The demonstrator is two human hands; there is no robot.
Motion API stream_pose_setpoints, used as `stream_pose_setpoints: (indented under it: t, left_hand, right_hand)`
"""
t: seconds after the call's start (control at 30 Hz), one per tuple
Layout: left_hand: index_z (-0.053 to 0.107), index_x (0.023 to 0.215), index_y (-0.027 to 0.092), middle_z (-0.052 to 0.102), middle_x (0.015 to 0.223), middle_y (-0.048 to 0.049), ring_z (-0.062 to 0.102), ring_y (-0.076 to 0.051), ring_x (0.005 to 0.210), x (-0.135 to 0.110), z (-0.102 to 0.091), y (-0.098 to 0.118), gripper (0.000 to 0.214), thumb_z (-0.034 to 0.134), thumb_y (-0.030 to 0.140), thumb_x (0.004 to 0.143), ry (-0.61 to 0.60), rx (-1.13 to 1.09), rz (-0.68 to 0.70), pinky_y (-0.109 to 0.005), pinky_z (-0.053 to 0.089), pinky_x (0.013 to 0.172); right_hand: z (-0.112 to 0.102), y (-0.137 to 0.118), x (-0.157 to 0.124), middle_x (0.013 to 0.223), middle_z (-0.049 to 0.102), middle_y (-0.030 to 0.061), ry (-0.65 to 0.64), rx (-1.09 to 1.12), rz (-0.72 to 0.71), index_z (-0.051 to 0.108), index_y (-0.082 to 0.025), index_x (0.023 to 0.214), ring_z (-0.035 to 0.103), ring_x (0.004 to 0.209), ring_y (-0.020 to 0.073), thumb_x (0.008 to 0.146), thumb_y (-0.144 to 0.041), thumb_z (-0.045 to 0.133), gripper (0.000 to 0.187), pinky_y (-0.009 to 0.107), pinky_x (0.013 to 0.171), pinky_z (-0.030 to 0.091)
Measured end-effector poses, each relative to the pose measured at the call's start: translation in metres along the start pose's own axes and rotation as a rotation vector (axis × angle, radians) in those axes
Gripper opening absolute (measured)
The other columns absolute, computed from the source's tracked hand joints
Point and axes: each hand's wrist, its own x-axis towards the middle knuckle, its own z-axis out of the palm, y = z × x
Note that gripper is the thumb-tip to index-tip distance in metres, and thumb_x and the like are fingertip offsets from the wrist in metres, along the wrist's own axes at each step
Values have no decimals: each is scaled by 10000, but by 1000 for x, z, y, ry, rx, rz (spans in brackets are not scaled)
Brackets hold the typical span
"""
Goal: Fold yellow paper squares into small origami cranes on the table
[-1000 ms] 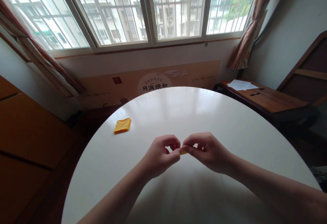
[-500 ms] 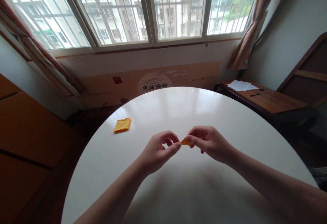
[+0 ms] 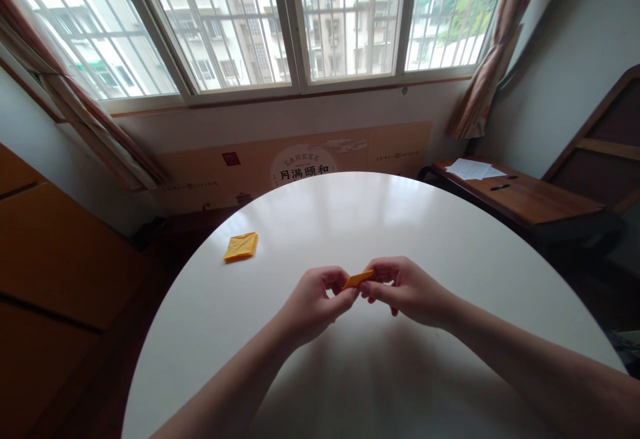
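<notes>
Over the middle of the round white table (image 3: 450, 239), my left hand (image 3: 315, 302) and my right hand (image 3: 405, 289) meet. Both pinch a small folded piece of orange paper (image 3: 358, 279) between thumb and fingertips, one at each end. The paper lies nearly edge-on to me and is held just above the tabletop. A second folded orange paper (image 3: 241, 247) lies flat on the table at the far left, well away from both hands.
A dark wooden side table (image 3: 530, 199) with white sheets (image 3: 473, 169) and a pen stands to the right. A printed cardboard panel (image 3: 300, 162) leans against the wall under the barred window. Wooden furniture fills the left side.
The hands have turned the small orange paper so more of it shows between the fingertips; both hands shifted slightly but stay together over the table's middle.
</notes>
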Motion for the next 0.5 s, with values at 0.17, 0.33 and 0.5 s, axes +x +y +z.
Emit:
stream_pose_setpoints:
  t: [0.17,0.33,0.5]
  left_hand:
    - [670,779,136,574,666,2,514,-115,566,-1,3,0,154,580,260,802,-45,-28,-35,-196,426,455]
    - [627,743,140,550,650,15,511,-112,552,-1,2,0,122,589,257,743,-61,-118,-92,-196,448,434]
    - [601,741,143,562,625,12,515,-107,549,2,-3,-5,181,649,318,748,-44,-241,-102,-177,438,421]
  right_hand:
    - [4,1,1,756,673,45,-4,26,-12,738,-147,945,593,641,140,897,-311,635,200,185,438,422]
    - [1,1,1,746,674,40,10,40,-19,725,-138,919,583,621,127,890,-310,636,196,178,436,416]
    - [-6,2,4,734,676,42,62,81,12,708,-134,930,588,588,127,884,-349,633,233,179,410,422]
